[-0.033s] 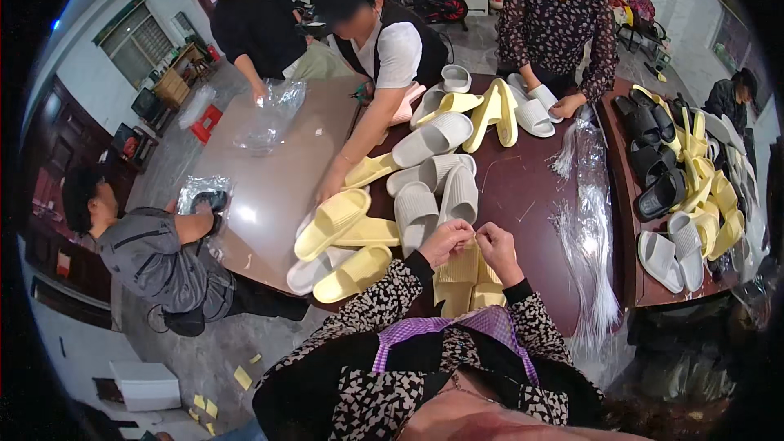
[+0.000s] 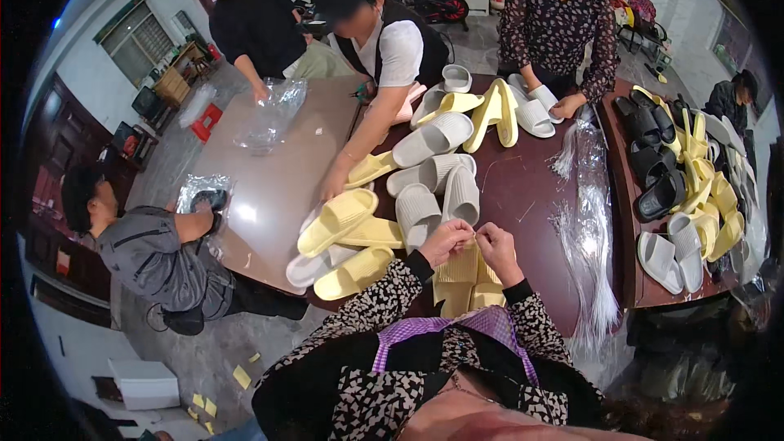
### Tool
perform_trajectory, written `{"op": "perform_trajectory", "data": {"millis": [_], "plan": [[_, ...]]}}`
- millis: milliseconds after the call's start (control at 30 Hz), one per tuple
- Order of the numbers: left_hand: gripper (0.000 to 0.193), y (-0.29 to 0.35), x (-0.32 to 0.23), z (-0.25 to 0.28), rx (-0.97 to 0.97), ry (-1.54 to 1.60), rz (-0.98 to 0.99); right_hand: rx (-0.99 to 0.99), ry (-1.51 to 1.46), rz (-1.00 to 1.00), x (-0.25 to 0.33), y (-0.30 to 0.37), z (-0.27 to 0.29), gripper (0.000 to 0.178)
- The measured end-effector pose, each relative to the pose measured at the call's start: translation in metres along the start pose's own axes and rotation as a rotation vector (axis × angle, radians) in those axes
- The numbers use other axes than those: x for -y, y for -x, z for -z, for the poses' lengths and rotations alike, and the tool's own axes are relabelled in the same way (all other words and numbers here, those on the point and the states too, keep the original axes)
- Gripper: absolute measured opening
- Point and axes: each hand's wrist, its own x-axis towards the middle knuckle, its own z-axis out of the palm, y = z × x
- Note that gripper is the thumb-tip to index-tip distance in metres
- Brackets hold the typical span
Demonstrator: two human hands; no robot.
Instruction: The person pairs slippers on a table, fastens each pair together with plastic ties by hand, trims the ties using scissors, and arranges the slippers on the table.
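Note:
My left hand [image 2: 448,243] and my right hand [image 2: 496,251] meet fingertip to fingertip, both pinched closed. Whatever is between the fingers is too small to make out. Just under them, close to my body, lies a pair of yellow ribbed slippers [image 2: 454,292], partly hidden by my hands. Grey slippers [image 2: 419,214] lie just beyond my left hand. To the left are more yellow slippers [image 2: 354,272], one resting over another. On the right, a bundle of thin whitish strands [image 2: 594,278] runs along the dark red table [image 2: 531,196].
Across the table, a person in a black vest [image 2: 412,41] reaches toward the slippers at left; another in a patterned blouse [image 2: 559,16] handles grey slippers. Two people handle clear plastic bags [image 2: 273,118] at the left tabletop. A slipper pile [image 2: 694,171] covers the right table.
The yellow and grey slippers at the left have shifted slightly to the right, beside the reaching person's hand. My hands stay in the same place, still pinched together.

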Motion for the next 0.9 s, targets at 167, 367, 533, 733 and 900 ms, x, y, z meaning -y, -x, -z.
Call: {"op": "perform_trajectory", "data": {"millis": [167, 367, 533, 733, 900], "plan": [[0.002, 0.001, -0.005, -0.003, 0.008, -0.008, 0.013, -0.002, 0.017, 0.021, 0.001, -0.003, -0.001, 0.008], [0.01, -0.004, -0.004, 0.002, -0.004, -0.2, -0.001, -0.023, -0.052, -0.039, 0.004, -0.005, 0.001, 0.007], [0.028, -0.006, -0.01, 0.004, -0.059, -0.469, -0.338, -0.042, 0.101, -0.086, -0.021, -0.005, 0.012, 0.008], [0.04, 0.061, -0.165, -0.024, 0.192, -0.54, -0.534, -0.068, 0.273, -0.124, -0.051, 0.009, 0.026, 0.015], [0.056, 0.161, -0.311, -0.082, 0.636, -0.498, -1.119, -0.122, 0.31, -0.085, -0.057, 0.021, 0.025, 0.019]]}}
